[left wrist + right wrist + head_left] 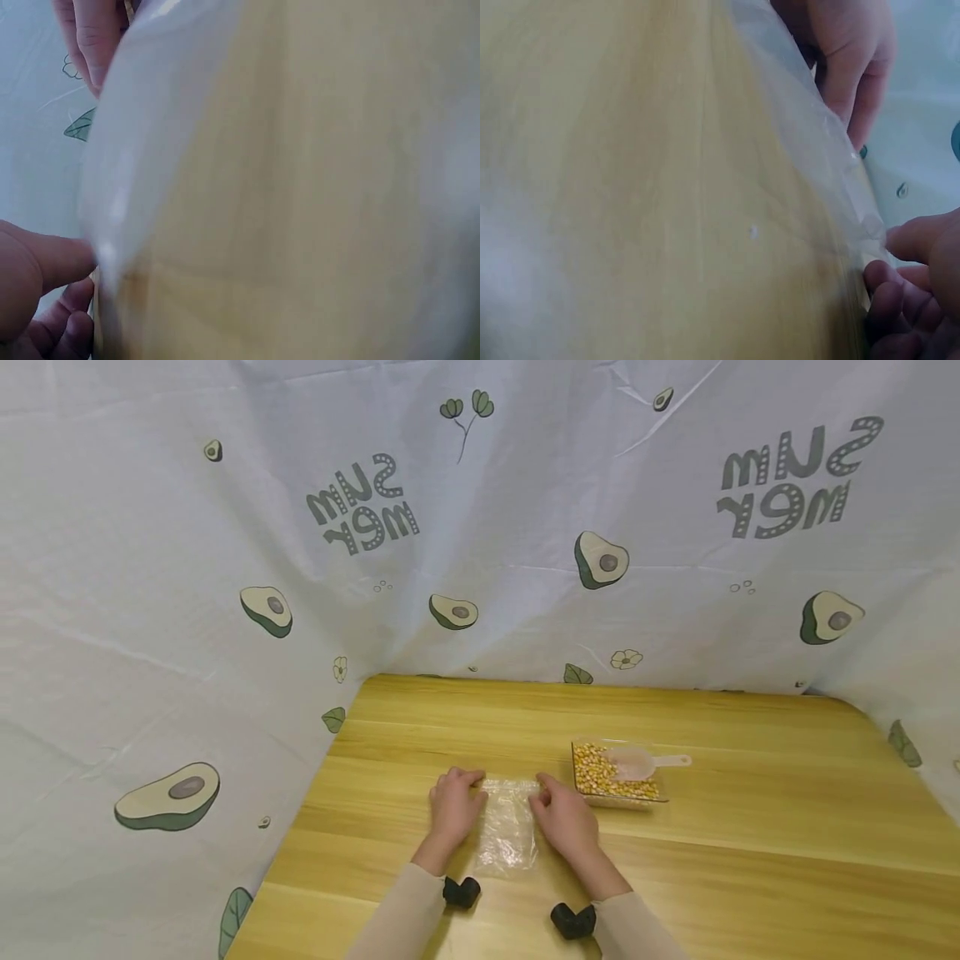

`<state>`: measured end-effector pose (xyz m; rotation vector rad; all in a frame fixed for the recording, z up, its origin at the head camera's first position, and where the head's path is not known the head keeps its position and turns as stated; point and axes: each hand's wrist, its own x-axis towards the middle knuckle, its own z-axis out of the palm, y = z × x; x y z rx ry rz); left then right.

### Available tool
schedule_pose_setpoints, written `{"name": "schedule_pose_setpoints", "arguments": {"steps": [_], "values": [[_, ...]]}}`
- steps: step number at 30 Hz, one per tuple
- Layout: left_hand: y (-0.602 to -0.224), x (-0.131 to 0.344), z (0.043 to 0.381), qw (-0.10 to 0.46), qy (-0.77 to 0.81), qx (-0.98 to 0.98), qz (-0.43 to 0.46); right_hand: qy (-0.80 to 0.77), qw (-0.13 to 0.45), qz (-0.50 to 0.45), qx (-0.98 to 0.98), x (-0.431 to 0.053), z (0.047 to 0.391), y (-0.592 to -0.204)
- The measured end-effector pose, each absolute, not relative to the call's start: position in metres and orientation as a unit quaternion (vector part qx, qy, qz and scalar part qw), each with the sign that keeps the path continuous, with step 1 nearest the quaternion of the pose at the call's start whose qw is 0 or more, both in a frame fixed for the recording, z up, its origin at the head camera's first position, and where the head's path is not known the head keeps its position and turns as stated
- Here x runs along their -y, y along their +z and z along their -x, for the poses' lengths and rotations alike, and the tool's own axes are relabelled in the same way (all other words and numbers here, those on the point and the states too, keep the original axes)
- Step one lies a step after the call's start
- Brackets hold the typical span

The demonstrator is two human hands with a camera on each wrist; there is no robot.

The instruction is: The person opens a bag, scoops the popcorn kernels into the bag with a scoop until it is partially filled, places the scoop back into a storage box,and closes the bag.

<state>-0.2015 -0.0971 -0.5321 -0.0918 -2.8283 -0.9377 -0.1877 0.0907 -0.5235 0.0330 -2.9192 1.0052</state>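
A clear plastic bag (506,839) lies spread between the two hands, close over the wooden table. My left hand (453,806) pinches its upper left corner; in the left wrist view the thumb (67,259) presses on the film with fingers curled beneath. The upper right corner is pinched by my right hand (564,817), whose thumb (922,236) and curled fingers meet at the film's edge in the right wrist view. Across the bag's top edge, each wrist view also catches the opposite hand.
Just beyond the right hand stands a clear box (618,802) of yellow corn kernels (592,770). A pale scoop (632,763) lies on the kernels, its handle pointing right. Behind the wooden table (750,777) hangs a white printed cloth (517,543).
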Motion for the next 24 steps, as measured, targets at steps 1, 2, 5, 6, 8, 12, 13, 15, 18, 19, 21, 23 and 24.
{"name": "schedule_pose_setpoints", "arguments": {"steps": [1,2,5,6,8,12,13,15,18,19,21,23,24], "values": [[-0.5323,0.0966,0.2013,0.081,-0.312,0.946,0.030,0.323,0.026,-0.014,0.946,-0.0914,0.1879,-0.5233],[-0.5327,0.0961,0.2012,0.079,-0.312,0.946,0.028,0.321,0.025,-0.018,0.947,-0.0921,0.1881,-0.5231],[-0.5334,0.0953,0.2015,0.080,-0.312,0.946,0.024,0.319,0.025,-0.028,0.947,-0.0935,0.1881,-0.5228],[-0.5338,0.0952,0.2014,0.080,-0.312,0.946,0.023,0.320,0.025,-0.029,0.947,-0.0937,0.1881,-0.5229],[-0.5342,0.0950,0.2009,0.077,-0.313,0.947,0.022,0.324,0.024,-0.028,0.945,-0.0943,0.1878,-0.5234],[-0.5343,0.0945,0.1985,0.074,-0.314,0.946,0.019,0.334,0.021,-0.022,0.942,-0.0955,0.1864,-0.5237],[-0.5342,0.0943,0.1980,0.073,-0.316,0.946,0.018,0.336,0.020,-0.022,0.941,-0.0958,0.1860,-0.5236],[-0.5336,0.0939,0.1968,0.072,-0.319,0.945,0.016,0.340,0.021,-0.022,0.940,-0.0963,0.1850,-0.5234],[-0.5328,0.0930,0.1964,0.069,-0.324,0.943,0.012,0.350,0.026,-0.022,0.936,-0.0978,0.1833,-0.5232],[-0.5325,0.0927,0.1964,0.068,-0.325,0.943,0.010,0.352,0.029,-0.021,0.935,-0.0982,0.1829,-0.5232],[-0.5318,0.0922,0.1963,0.067,-0.327,0.943,0.007,0.359,0.035,-0.021,0.932,-0.0991,0.1819,-0.5232],[-0.5312,0.0919,0.1960,0.069,-0.327,0.943,0.005,0.365,0.040,-0.024,0.930,-0.0998,0.1810,-0.5234],[-0.5312,0.0919,0.1957,0.070,-0.327,0.942,0.003,0.368,0.042,-0.027,0.928,-0.1000,0.1806,-0.5234]]}}
